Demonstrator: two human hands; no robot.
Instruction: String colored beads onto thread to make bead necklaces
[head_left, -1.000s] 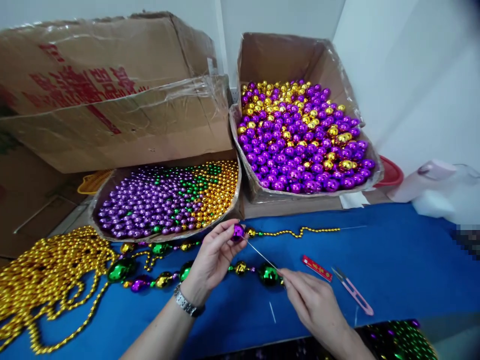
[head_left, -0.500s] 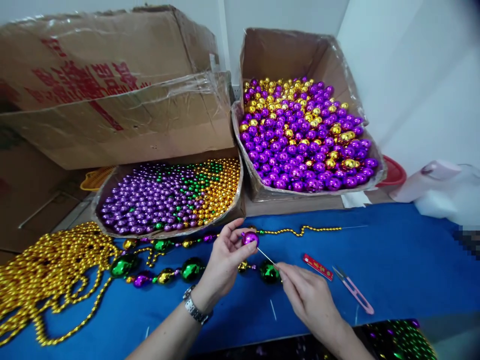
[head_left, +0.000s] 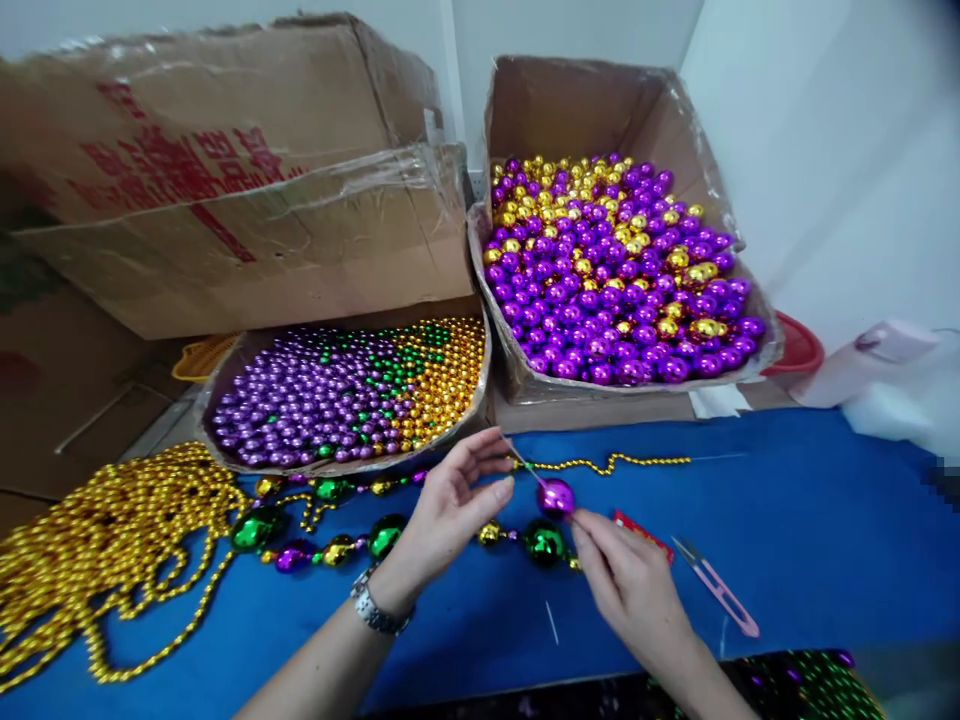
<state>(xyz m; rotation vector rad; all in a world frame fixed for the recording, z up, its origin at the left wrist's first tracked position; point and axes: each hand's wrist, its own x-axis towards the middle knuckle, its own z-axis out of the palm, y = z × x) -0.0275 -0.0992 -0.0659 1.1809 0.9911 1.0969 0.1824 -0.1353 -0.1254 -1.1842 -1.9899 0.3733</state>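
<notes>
You pinched a shiny purple round bead over the blue cloth-covered table. Purple and gold metallic balls filled the brown cardboard box at its far edge; a gold bead strand lay left.

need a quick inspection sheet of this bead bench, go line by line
surface: blue cloth covers the bench.
job's things: purple bead sits on a thin needle; a strand of green, gold and purple beads lies beneath the hands.
clutter: pile of gold bead strings at left, pink snips, red strip partly hidden by the right hand.
grips: left hand open, fingers spread beside the bead; right hand pinches by the bead.
cables: nothing seen.
surroundings: box of small beads, box of larger purple and gold beads, printed carton, white wall.
</notes>
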